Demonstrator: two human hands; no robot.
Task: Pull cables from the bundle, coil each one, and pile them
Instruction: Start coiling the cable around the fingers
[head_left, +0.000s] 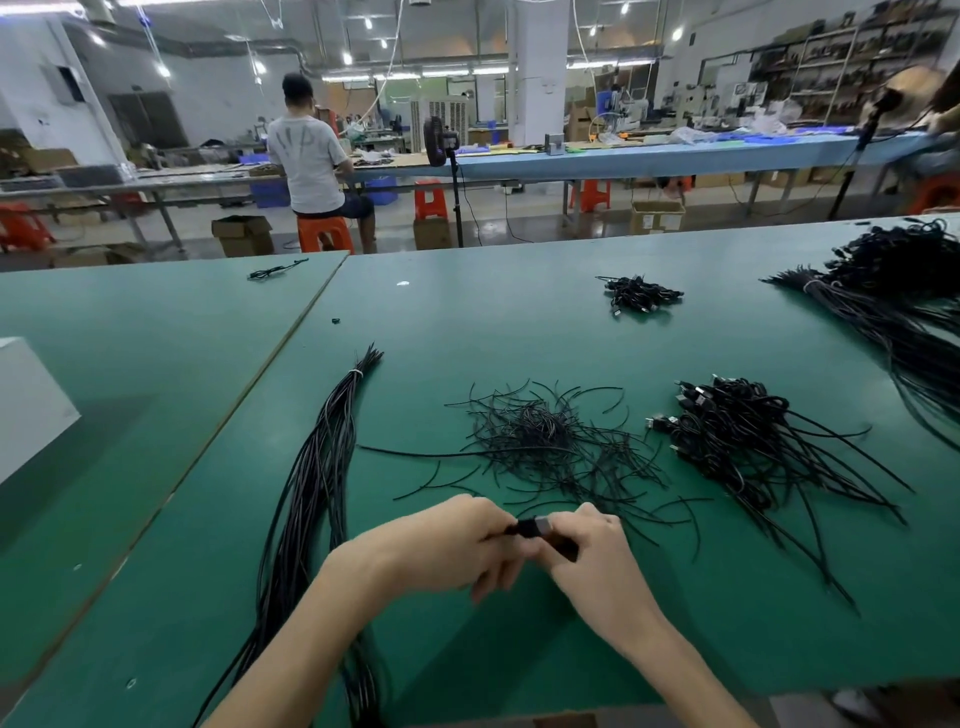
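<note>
Hands meet low in the head view, at about six o'clock. The left hand and the right hand both hold one small black cable, wound up tight between them. The fingers of the left hand curl round one end of it. The right hand pinches the other end. A shiny bit shows in the middle; I cannot tell if it is a plug or a tie. Both wrists bend in toward each other, and both arms reach up from the bottom edge, just over the green table.

I think the step now is the end of the coiling: the cable looks wound and is being made fast. The next move should be to carry it over to the pile of done cables, at two o'clock from the hands, and set it down so the loops do not spring open. After that a new cable must be pulled from the long bundle. It lies at nine o'clock from the hands and runs up toward eleven o'clock, tied with a white band near its top.

Just past the hands, at twelve o'clock, lie loose short black bits. A small heap sits farther off at one o'clock, and a big bundle lies by the right edge. A person sits far away with their back turned.
</note>
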